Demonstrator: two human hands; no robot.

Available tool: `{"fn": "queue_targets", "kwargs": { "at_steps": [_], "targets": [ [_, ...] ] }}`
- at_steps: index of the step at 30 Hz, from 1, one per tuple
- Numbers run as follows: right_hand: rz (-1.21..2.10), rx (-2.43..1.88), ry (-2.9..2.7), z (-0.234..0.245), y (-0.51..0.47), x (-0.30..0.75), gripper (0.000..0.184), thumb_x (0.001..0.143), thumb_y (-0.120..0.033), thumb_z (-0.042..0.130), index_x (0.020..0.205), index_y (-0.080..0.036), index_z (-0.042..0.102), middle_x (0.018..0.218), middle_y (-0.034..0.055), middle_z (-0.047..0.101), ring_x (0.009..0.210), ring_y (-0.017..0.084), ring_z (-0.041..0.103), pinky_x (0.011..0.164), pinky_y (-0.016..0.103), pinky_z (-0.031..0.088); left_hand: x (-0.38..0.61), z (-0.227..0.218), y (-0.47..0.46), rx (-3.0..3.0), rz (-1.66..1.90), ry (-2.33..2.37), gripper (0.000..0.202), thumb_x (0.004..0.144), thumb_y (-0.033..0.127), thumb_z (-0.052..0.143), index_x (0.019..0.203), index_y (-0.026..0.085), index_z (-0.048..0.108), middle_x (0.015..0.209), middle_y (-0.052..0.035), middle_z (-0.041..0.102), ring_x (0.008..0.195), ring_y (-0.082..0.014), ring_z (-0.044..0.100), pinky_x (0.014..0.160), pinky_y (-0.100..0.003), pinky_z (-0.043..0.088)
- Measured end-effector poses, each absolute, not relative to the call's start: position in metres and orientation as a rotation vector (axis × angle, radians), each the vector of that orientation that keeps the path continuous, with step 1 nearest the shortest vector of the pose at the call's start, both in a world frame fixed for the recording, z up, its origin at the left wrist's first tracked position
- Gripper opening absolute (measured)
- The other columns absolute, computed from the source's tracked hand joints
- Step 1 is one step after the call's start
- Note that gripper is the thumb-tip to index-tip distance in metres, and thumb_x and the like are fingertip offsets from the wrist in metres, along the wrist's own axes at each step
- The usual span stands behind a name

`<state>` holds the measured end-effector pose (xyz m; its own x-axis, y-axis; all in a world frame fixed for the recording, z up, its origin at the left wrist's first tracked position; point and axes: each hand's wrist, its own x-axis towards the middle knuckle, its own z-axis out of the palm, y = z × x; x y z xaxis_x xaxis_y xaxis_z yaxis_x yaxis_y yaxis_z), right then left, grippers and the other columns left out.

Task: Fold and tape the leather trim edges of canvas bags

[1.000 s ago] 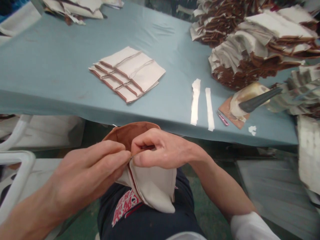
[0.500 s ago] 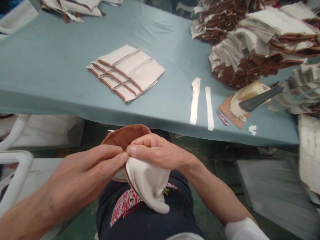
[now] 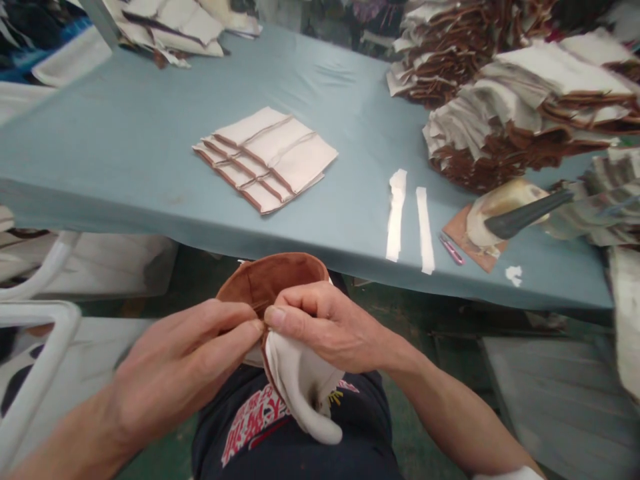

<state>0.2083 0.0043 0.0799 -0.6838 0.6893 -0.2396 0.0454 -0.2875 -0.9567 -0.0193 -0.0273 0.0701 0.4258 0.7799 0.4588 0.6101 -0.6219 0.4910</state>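
Above my lap I hold a fabric piece (image 3: pixel 260 279), curved into an open loop, brown inside and off-white outside. My left hand (image 3: pixel 195 357) pinches its edge between thumb and fingers. Close against it, my right hand (image 3: pixel 327 323) grips the same edge, its thumb pressed on the brown seam. The lower off-white part hangs below my right hand, and a rounded tip droops over the dark printed apron (image 3: pixel 265 427). What lies right under the fingertips is hidden.
On the blue-covered table (image 3: pixel 125 140) lie a stack of folded off-white pieces (image 3: pixel 280 150), two white strips (image 3: pixel 396 213), a small pink tool (image 3: pixel 451 249) and a black-handled object (image 3: pixel 525 215). Piles of brown-edged fabric (image 3: pixel 505 120) stand at the right. A white chair frame (image 3: pixel 45 313) is at left.
The view has shifted, so the table things sit lower in it. The fabric loop shows wider, with more brown inside; both hands keep pinching its edge.
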Motion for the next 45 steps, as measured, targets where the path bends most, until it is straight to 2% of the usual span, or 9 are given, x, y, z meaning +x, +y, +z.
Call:
{"fn": "queue_targets", "kwargs": {
  "at_steps": [4, 11, 15, 19, 24, 29, 31, 37, 45],
  "targets": [
    [2.256, -0.854, -1.354, 0.073, 0.008, 0.210, 0.062, 0.084, -0.072, 0.081, 0.068, -0.021, 0.049, 0.065, -0.0075, 0.040, 0.058, 0.008, 0.031, 0.050, 0.025, 0.021, -0.019, 0.070, -0.024, 2.710, 0.870, 1.027, 0.033, 0.105, 0.015, 0.044, 0.089, 0.025, 0.072, 0.078, 0.0009, 0.077, 0.062, -0.0151, 0.072, 0.054, -0.019, 0.054],
    [2.409, -0.746, -1.294, 0.067, 0.010, 0.209, 0.060, 0.081, -0.066, 0.087, 0.070, -0.019, 0.051, 0.064, -0.0084, 0.047, 0.055, 0.006, 0.035, 0.050, 0.022, 0.025, -0.012, 0.075, -0.028, 2.567, 0.898, 1.056, 0.032, 0.111, 0.022, 0.046, 0.085, 0.025, 0.065, 0.075, 0.0026, 0.077, 0.062, -0.0125, 0.073, 0.059, -0.019, 0.054],
    [2.065, -0.840, -1.607, 0.079, 0.009, 0.210, 0.046, 0.094, -0.047, 0.077, 0.069, -0.019, 0.049, 0.063, -0.0087, 0.042, 0.057, 0.006, 0.033, 0.052, 0.022, 0.025, -0.013, 0.080, -0.030, 2.456, 0.819, 1.263, 0.022, 0.104, 0.024, 0.055, 0.085, 0.025, 0.066, 0.069, 0.0059, 0.075, 0.056, -0.0121, 0.072, 0.058, -0.020, 0.054],
    [1.591, -0.873, -2.035, 0.088, 0.011, 0.212, 0.026, 0.096, -0.024, 0.063, 0.072, -0.018, 0.057, 0.063, -0.0074, 0.047, 0.057, 0.007, 0.038, 0.054, 0.022, 0.027, -0.015, 0.077, -0.032, 2.432, 0.812, 1.313, 0.018, 0.102, 0.022, 0.053, 0.089, 0.026, 0.065, 0.070, 0.0073, 0.074, 0.056, -0.0126, 0.073, 0.054, -0.021, 0.050],
    [1.303, -0.845, -2.270, 0.088, 0.010, 0.211, 0.018, 0.095, -0.016, 0.057, 0.078, -0.018, 0.061, 0.064, -0.0068, 0.053, 0.056, 0.007, 0.042, 0.057, 0.023, 0.030, -0.020, 0.071, -0.035, 2.372, 0.870, 1.260, 0.017, 0.095, 0.017, 0.055, 0.101, 0.028, 0.066, 0.085, 0.0068, 0.080, 0.068, -0.0133, 0.077, 0.062, -0.020, 0.053],
    [1.070, -0.825, -2.331, 0.082, 0.006, 0.200, 0.014, 0.086, -0.014, 0.055, 0.074, -0.019, 0.058, 0.062, -0.0061, 0.053, 0.054, 0.008, 0.044, 0.057, 0.024, 0.030, -0.030, 0.076, -0.025, 2.197, 0.888, 1.134, 0.011, 0.087, 0.018, 0.063, 0.093, 0.024, 0.070, 0.076, 0.0071, 0.075, 0.059, -0.0100, 0.069, 0.058, -0.017, 0.048],
    [1.070, -0.819, -2.283, 0.079, 0.004, 0.194, 0.013, 0.083, -0.015, 0.052, 0.071, -0.020, 0.055, 0.062, -0.0058, 0.052, 0.054, 0.008, 0.044, 0.057, 0.025, 0.029, -0.032, 0.077, -0.019, 2.110, 0.839, 1.051, 0.008, 0.085, 0.019, 0.062, 0.080, 0.023, 0.066, 0.067, 0.0070, 0.069, 0.055, -0.0097, 0.062, 0.055, -0.017, 0.045],
    [1.287, -0.791, -2.026, 0.071, -0.003, 0.183, 0.015, 0.079, -0.016, 0.050, 0.065, -0.022, 0.046, 0.058, -0.0081, 0.040, 0.054, 0.007, 0.032, 0.053, 0.024, 0.024, -0.034, 0.067, -0.008, 1.962, 0.793, 0.891, 0.036, 0.103, 0.025, 0.050, 0.067, 0.022, 0.051, 0.058, 0.0065, 0.050, 0.051, -0.0099, 0.046, 0.051, -0.020, 0.038],
    [1.469, -0.823, -1.703, 0.076, -0.011, 0.169, 0.015, 0.077, -0.021, 0.054, 0.063, -0.023, 0.047, 0.053, -0.0090, 0.035, 0.050, 0.007, 0.030, 0.048, 0.023, 0.025, -0.005, 0.040, -0.023, 2.227, 1.361, 1.102, 0.033, 0.105, 0.019, 0.047, 0.074, 0.025, 0.055, 0.063, 0.0034, 0.062, 0.055, -0.0152, 0.058, 0.057, -0.028, 0.048]
  ]
}}
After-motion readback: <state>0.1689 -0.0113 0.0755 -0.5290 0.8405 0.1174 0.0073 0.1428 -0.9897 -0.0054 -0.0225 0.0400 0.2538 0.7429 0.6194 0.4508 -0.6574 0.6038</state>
